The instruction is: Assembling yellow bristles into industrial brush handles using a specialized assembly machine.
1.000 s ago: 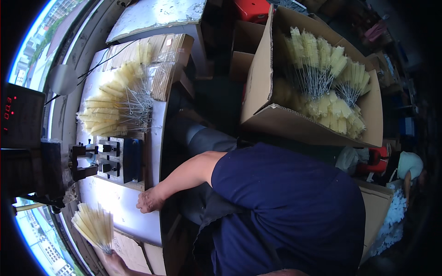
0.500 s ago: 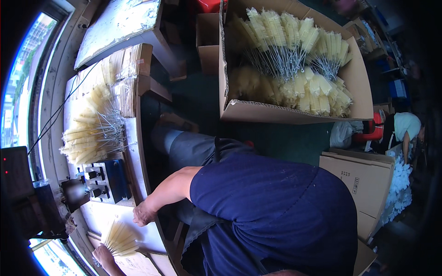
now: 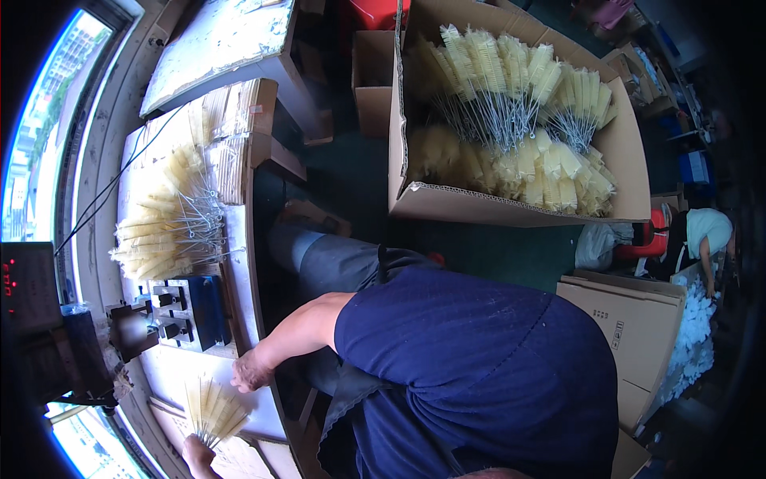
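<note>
My left hand (image 3: 199, 457) is closed around the wire ends of a bunch of pale yellow bristle brushes (image 3: 214, 409), at the lower left over the white table. The brushes fan out away from the fist. My right hand (image 3: 250, 373) rests by the table's edge, close to the fanned bristles. Its fingers are curled in, and what they hold, if anything, is hidden. Beyond it on the table stands a blue and silver fixture (image 3: 191, 314) with black clamp blocks. A pile of similar brushes (image 3: 163, 231) with looped wire handles lies past that fixture.
A large open carton (image 3: 511, 209) holds many more brushes at the top. Flattened cartons (image 3: 254, 128) lie at the table's far end. A dark device with red digits (image 3: 30, 279) stands by the window. At the right, another person (image 3: 706, 231) leans over white material.
My left hand has moved right and slightly down with the brush bunch, which now points more upright. My right hand stays at nearly the same spot, and the whole view has shifted a little.
</note>
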A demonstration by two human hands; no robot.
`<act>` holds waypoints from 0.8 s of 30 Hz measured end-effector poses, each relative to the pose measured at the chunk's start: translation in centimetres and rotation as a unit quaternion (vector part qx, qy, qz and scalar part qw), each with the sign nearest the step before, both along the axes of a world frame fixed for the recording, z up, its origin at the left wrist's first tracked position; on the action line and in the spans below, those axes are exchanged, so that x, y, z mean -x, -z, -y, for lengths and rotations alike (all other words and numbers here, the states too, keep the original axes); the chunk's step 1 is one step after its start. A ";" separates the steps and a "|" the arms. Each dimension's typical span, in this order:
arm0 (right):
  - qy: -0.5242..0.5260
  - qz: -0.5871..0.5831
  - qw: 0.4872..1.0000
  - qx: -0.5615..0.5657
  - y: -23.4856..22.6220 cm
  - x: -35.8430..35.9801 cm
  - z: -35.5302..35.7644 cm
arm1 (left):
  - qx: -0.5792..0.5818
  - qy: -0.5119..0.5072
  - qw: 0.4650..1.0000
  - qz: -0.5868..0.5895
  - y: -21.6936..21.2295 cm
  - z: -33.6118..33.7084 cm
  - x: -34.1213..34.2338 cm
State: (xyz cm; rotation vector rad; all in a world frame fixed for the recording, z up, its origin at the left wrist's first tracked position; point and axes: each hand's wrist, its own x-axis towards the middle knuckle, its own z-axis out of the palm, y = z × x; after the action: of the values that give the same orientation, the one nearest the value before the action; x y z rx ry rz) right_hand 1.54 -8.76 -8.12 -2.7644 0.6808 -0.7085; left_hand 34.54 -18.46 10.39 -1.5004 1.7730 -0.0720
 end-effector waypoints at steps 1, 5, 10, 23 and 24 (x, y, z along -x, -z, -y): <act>0.015 -0.008 1.000 -0.005 0.2 1.1 0.3 | 0.021 0.039 0.998 -0.036 -0.4 -0.2 2.9; -0.046 0.000 0.999 0.020 -1.3 -3.2 -0.9 | 0.048 -0.102 0.965 -0.238 -0.9 -7.0 -6.7; -0.037 0.217 0.975 0.024 2.1 -0.1 0.2 | 0.107 -0.330 0.763 -0.545 3.5 -13.1 3.1; 0.196 0.343 0.751 -0.529 -9.1 1.7 -2.1 | 0.097 -0.399 0.178 -0.894 11.7 -22.7 21.8; 0.180 0.338 0.741 -0.552 -8.4 1.8 -1.9 | 0.101 -0.399 0.169 -0.896 11.8 -22.7 22.2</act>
State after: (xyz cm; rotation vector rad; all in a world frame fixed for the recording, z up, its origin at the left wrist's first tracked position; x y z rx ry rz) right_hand -0.22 -6.84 0.29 -1.1776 1.0023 -0.8854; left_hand 12.37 4.24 -1.43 -2.4953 1.3164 3.4411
